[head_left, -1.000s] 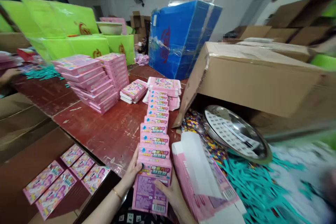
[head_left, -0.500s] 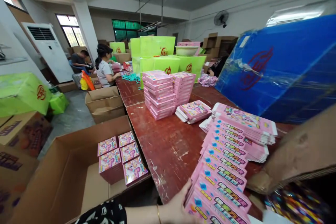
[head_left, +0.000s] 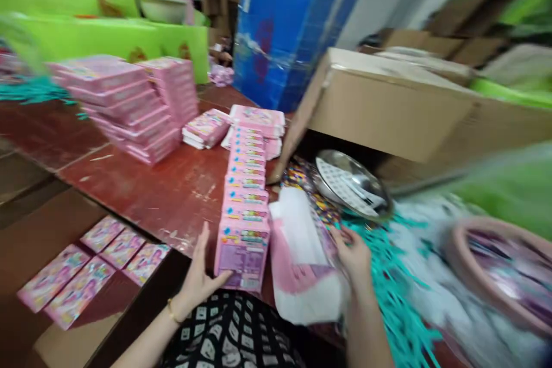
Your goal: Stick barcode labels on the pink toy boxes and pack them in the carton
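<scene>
Pink carton row (head_left: 245, 198) on tabletop (head_left: 181, 190); left grip (head_left: 199, 282) spread, unclenched, thumb at nearest carton (head_left: 245, 250); right grip (head_left: 354, 254) by printed stack (head_left: 287, 250), can't tell if grasping. Cartons probably light, stiffish, crushable: pinch side edges gently
</scene>
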Demonstrator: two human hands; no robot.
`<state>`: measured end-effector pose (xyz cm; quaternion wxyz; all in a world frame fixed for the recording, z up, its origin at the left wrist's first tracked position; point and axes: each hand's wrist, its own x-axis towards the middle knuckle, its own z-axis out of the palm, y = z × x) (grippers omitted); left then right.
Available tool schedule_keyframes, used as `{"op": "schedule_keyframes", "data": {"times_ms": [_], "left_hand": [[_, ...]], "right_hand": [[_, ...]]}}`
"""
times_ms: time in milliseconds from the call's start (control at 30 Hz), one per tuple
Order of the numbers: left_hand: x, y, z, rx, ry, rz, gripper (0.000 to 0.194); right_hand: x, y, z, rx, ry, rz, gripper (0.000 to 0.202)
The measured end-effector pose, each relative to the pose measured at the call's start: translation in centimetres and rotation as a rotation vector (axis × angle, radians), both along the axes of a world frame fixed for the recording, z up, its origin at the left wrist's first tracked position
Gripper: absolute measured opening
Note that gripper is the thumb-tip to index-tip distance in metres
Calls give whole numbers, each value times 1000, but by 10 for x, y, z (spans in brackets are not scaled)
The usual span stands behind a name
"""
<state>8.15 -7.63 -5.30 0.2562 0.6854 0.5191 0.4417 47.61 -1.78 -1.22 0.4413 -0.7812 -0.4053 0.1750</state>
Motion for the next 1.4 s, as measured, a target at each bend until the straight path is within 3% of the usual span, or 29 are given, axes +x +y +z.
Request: {"op": "schedule_keyframes", "data": {"times_ms": [200, 300, 367, 500, 567, 600, 667, 733, 767, 833, 900, 1000, 1067, 1133, 1200, 1233, 1333, 1400], "left_hand": [[16, -2, 34, 356, 83, -153, 88], [36, 3, 49, 430, 68, -217, 85], [47, 11, 59, 428, 73, -262, 82], [64, 29, 83, 333, 51, -368, 59], [76, 31, 94, 198, -26, -429, 50], [85, 31, 98, 110, -51, -461, 53], [106, 26, 102, -17, -49, -525, 80], [127, 21, 102, 9, 4, -577, 110], [135, 19, 101, 60, 25, -578, 110], [141, 21, 103, 156, 34, -552, 80], [133, 30, 111, 170, -20, -534, 49], [103, 51, 132, 44, -193, -480, 29], [82, 64, 146, -76, -297, -373, 19], [66, 74, 156, -173, -355, -270, 18], [56, 79, 158, -217, -383, -169, 26], [53, 81, 158, -222, -389, -116, 33], [47, 84, 151, -193, -382, -2, 41], [44, 85, 148, -193, -392, 11, 38]], "right_hand": [[-17, 25, -21, -120, -58, 43, 76], [-27, 34, -25, -214, -105, 109, 78], [-27, 37, -22, -239, -116, 164, 66], [-22, 22, 4, -151, -141, 221, 21], [-30, 3, 24, -27, -170, 188, 12], [-38, -9, 34, 52, -149, 164, 17], [-62, -29, 51, 208, 2, 156, 33], [-91, -41, 63, 299, 235, 230, 50], [-102, -45, 67, 304, 334, 289, 54], [-113, -47, 74, 297, 423, 376, 53], [-106, -46, 83, 323, 337, 400, 51], [-73, -44, 104, 403, -68, 392, 67], [-51, -42, 117, 370, -237, 529, 57], [-41, -39, 124, 289, -204, 714, 27], [-42, -36, 125, 253, -99, 802, 18], [-46, -35, 123, 247, -58, 803, 22], [-63, -29, 114, 199, -21, 769, 61], [-74, -23, 109, 166, -43, 732, 48]]}}
